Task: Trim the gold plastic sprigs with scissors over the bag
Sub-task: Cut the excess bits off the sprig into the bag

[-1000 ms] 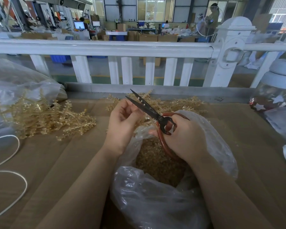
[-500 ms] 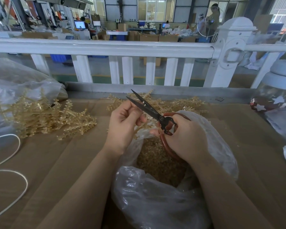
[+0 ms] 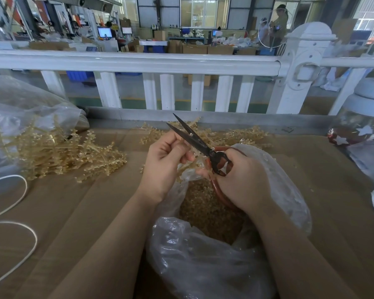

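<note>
My right hand (image 3: 242, 180) grips the red-brown handles of black scissors (image 3: 194, 140), whose blades stand slightly apart and point up and left. My left hand (image 3: 164, 158) pinches a gold sprig (image 3: 187, 166) right beside the blades, above the open clear plastic bag (image 3: 285, 190). Small gold trimmings (image 3: 203, 212) fill the bag's bottom. Most of the held sprig is hidden behind my fingers.
A heap of gold sprigs (image 3: 58, 154) lies at left, spilling from another clear bag (image 3: 20, 104); more sprigs (image 3: 242, 135) lie behind the hands. A white cord (image 3: 20, 223) loops at left. A white fence rail (image 3: 138, 61) borders the cardboard-covered table (image 3: 84, 212). A star-marked jar (image 3: 358, 126) stands at right.
My left hand has shifted its fingers on the sprig, bringing it closer to the blades. The scissors and my right hand have barely moved.
</note>
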